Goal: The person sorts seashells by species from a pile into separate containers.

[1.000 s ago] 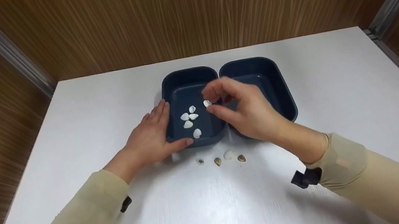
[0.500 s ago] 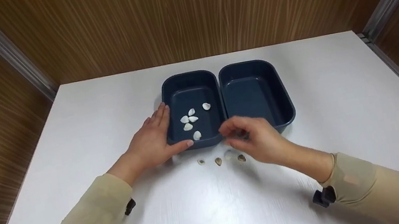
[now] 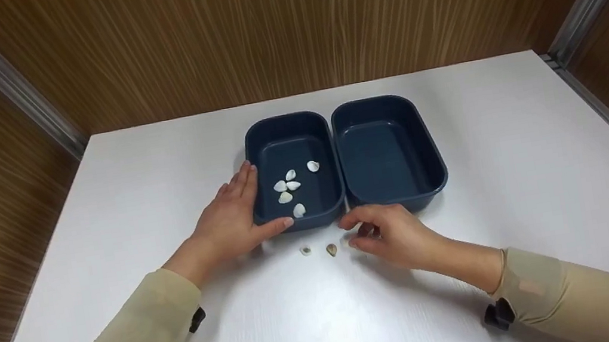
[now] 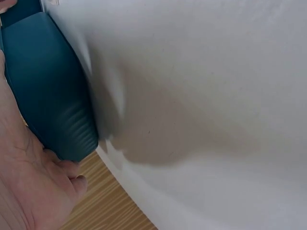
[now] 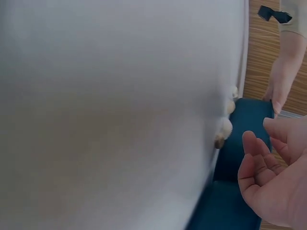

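Two dark blue trays stand side by side. The left tray (image 3: 252, 142) holds several white shells (image 3: 287, 187); the right tray (image 3: 433, 164) holds nothing. My left hand (image 3: 230, 218) rests against the left tray's near-left corner (image 4: 48, 96), fingers straight along the side and thumb along the front wall. My right hand (image 3: 395, 234) hovers low over the table in front of the trays with fingers loosely curled and an empty palm (image 5: 273, 177). Its fingertips are right beside a white shell (image 5: 224, 128). Two more small shells (image 3: 332, 249) lie just to its left.
The white table (image 3: 327, 324) is walled by wood panels at the back and both sides. Black wrist straps (image 3: 496, 314) sit on both beige sleeves. In the right wrist view, my left hand (image 5: 280, 81) shows beyond the tray.
My right hand let go of a white shell in the left tray. It then drew back and down to the shells on the table. The left hand stayed put.
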The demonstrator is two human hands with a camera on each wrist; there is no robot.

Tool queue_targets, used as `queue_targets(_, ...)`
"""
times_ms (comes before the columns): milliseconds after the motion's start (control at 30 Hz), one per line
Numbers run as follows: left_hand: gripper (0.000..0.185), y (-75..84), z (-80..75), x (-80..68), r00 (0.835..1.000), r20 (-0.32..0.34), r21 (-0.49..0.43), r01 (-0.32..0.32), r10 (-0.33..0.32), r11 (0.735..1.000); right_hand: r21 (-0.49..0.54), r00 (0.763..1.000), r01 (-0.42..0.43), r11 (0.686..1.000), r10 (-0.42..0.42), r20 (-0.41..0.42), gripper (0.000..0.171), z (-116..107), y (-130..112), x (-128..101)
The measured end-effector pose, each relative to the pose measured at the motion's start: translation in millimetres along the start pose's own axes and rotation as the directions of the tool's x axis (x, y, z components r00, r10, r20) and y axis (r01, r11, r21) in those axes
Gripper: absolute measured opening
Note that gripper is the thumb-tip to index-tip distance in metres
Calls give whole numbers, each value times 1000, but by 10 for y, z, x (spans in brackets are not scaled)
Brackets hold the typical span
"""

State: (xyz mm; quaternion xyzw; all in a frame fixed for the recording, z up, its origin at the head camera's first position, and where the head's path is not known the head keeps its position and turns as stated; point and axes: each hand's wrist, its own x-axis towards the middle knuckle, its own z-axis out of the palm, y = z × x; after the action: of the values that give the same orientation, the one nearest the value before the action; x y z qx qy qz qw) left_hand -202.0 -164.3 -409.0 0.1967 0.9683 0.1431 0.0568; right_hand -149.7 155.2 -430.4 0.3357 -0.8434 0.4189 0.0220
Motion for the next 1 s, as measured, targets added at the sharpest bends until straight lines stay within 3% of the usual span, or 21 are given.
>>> queue_targets(400, 129, -13, 13, -11, 1000, -6, 8, -2, 2, 1000, -77, 1000, 14, 997, -13, 10, 29, 85, 88, -22)
queue_targets(1000, 125, -6, 16, -20, 1000, -19, 9, -15, 16, 1000, -111, 998, 4, 994, 4, 70, 34, 130, 152, -11)
